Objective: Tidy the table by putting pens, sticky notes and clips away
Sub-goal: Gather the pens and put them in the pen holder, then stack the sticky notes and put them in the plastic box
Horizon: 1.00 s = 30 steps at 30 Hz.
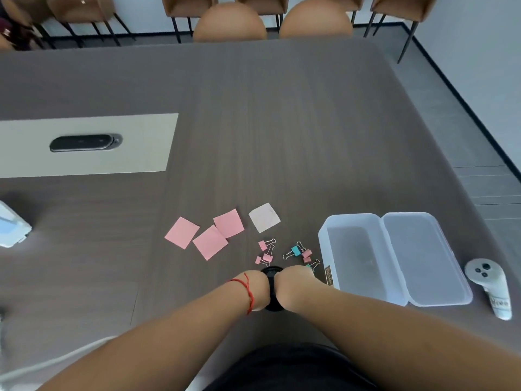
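Grey wood-grain bench (282, 122) is filling most of the view, with tan chairs (229, 22) lining its far edge. Both hands are meeting low at centre around a black round object (272, 289) — left hand (255, 289) on one side, right hand (296, 283) on the other, apparently bracing it between them. Fingers of both hands are hidden on the far side, so I cannot tell whether they are apart or clamped.

Task items are lying just beyond the hands: three pink sticky notes (210, 242) overlapping, one pale note (264, 217) beside them, and binder clips (266, 253) scattered in two loose clusters. No pens are showing.

Clear plastic case (322, 241) is sitting open and empty to the right, lid flat — probably placed there as the receptacle. Nothing appears stowed yet. White controller (489, 286) is resting near the case.
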Tool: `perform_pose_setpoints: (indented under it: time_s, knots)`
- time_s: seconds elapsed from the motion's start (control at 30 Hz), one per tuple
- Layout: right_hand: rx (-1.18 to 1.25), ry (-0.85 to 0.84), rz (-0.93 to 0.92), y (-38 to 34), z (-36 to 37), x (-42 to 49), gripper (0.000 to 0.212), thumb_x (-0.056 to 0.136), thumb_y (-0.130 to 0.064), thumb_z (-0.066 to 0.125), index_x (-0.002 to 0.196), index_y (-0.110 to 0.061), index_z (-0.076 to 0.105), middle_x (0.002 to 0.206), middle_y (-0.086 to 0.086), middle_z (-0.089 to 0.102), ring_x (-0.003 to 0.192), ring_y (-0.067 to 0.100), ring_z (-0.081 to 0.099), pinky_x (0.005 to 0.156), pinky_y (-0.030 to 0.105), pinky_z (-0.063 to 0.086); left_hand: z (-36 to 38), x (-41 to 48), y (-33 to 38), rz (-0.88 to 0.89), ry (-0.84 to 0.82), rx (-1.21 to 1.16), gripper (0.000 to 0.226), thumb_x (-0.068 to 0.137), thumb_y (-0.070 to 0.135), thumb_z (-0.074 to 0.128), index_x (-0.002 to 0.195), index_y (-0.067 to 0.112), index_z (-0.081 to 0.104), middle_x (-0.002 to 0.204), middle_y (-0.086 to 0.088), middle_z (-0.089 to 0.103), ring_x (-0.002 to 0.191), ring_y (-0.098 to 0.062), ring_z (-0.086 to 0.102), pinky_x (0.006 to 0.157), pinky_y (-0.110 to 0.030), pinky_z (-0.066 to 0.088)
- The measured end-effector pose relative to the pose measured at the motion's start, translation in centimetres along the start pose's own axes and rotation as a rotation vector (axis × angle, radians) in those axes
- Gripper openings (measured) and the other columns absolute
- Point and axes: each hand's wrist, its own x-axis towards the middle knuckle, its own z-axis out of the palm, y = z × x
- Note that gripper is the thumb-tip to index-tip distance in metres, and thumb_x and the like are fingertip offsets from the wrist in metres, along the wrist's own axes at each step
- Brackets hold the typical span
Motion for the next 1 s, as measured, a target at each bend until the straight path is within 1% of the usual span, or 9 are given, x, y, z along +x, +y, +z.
perform_pose_setpoints:
  time_s: [0.1, 0.33, 0.47, 0.57, 0.63, 0.7, 0.8, 0.9, 1.0]
  knots:
    - [-0.020, 0.019, -0.001, 0.1, 0.3, 0.2, 0.036, 0.093, -0.012, 0.046, 0.128, -0.010, 0.053, 0.130, 0.008, 0.058, 0.119, 0.033, 0.055, 0.095, 0.040, 0.045, 0.1, -0.3, -0.3, -0.056, 0.079, -0.107, 0.029, 0.091, 0.012, 0.048, 0.116, 0.004, 0.062, 0.100, -0.014, 0.062, 0.100, -0.032, 0.062, 0.086, -0.036, 0.049]
    - [-0.087, 0.064, -0.030, 1.2, 0.3, 0.5, 0.034, 0.091, -0.013, 0.048, 0.124, -0.010, 0.055, 0.124, 0.009, 0.061, 0.113, 0.031, 0.058, 0.088, 0.039, 0.047, 0.0, -1.5, -0.8, -0.019, 0.087, -0.256, 0.038, 0.088, 0.017, 0.044, 0.125, 0.013, 0.055, 0.112, -0.012, 0.067, 0.100, -0.032, 0.064, 0.089, -0.035, 0.051]
    - [-0.027, 0.064, -0.048, 2.4, -1.0, 0.7, 0.032, 0.093, -0.026, 0.046, 0.120, -0.012, 0.055, 0.118, 0.009, 0.064, 0.111, 0.032, 0.059, 0.093, 0.043, 0.047, -1.1, -3.8, -2.7, 0.014, -0.014, -0.536, 0.048, 0.090, 0.038, 0.047, 0.137, 0.029, 0.038, 0.091, -0.005, 0.065, 0.074, -0.027, 0.070, 0.081, -0.030, 0.055]
    - [0.093, 0.030, -0.047, 3.7, -3.5, 1.0, 0.040, 0.094, -0.038, 0.041, 0.115, -0.010, 0.060, 0.081, 0.007, 0.070, 0.093, 0.026, 0.068, 0.082, 0.035, 0.048, -1.5, -4.5, -7.3, 0.019, 0.004, -0.766, 0.053, 0.086, 0.055, 0.050, 0.134, 0.037, 0.037, 0.089, 0.000, 0.070, 0.067, -0.013, 0.069, 0.078, -0.026, 0.057]
    - [0.232, 0.029, -0.046, 4.4, -5.2, 1.9, 0.041, 0.094, -0.042, 0.040, 0.109, -0.011, 0.063, 0.080, 0.007, 0.072, 0.072, 0.022, 0.068, 0.074, 0.030, 0.049, -0.9, -3.9, -11.0, 0.048, 0.076, -1.048, 0.045, 0.086, 0.050, 0.057, 0.126, 0.030, 0.048, 0.107, 0.004, 0.068, 0.084, -0.012, 0.070, 0.078, -0.027, 0.058]
    - [0.419, 0.065, -0.033, 5.1, -6.3, 3.8, 0.035, 0.092, -0.041, 0.045, 0.106, -0.016, 0.065, 0.096, 0.008, 0.073, 0.066, 0.021, 0.064, 0.072, 0.030, 0.051, 0.3, -2.2, -14.5, -0.040, 0.204, -1.372, 0.024, 0.087, 0.038, 0.061, 0.106, 0.023, 0.061, 0.106, 0.002, 0.063, 0.091, -0.012, 0.067, 0.074, -0.028, 0.058]
    - [0.522, 0.127, 0.042, 5.9, -6.4, 8.2, 0.032, 0.093, -0.030, 0.050, 0.115, -0.009, 0.062, 0.100, 0.008, 0.065, 0.090, 0.025, 0.067, 0.075, 0.032, 0.050, 2.7, 1.1, -17.7, -0.377, 0.461, -1.656, 0.015, 0.083, 0.022, 0.069, 0.090, 0.014, 0.058, 0.104, -0.009, 0.060, 0.080, -0.017, 0.060, 0.064, -0.028, 0.054]
    - [0.634, 0.254, 0.208, 6.3, -5.8, 12.8, 0.033, 0.087, -0.025, 0.052, 0.113, -0.006, 0.057, 0.099, 0.010, 0.063, 0.091, 0.029, 0.065, 0.064, 0.030, 0.047, 4.7, 3.9, -18.4, -0.560, 0.586, -1.724, 0.041, 0.076, 0.020, 0.075, 0.109, 0.012, 0.053, 0.117, -0.013, 0.057, 0.083, -0.025, 0.065, 0.078, -0.037, 0.057]
    - [0.860, 0.323, 0.395, 5.8, -5.6, 16.1, 0.055, 0.084, -0.030, 0.059, 0.130, -0.005, 0.043, 0.122, 0.014, 0.052, 0.105, 0.033, 0.058, 0.078, 0.036, 0.048, 5.4, 5.6, -17.5, -0.639, 0.627, -1.594, 0.065, 0.069, 0.028, 0.078, 0.123, 0.012, 0.048, 0.120, -0.011, 0.058, 0.099, -0.032, 0.064, 0.086, -0.040, 0.055]
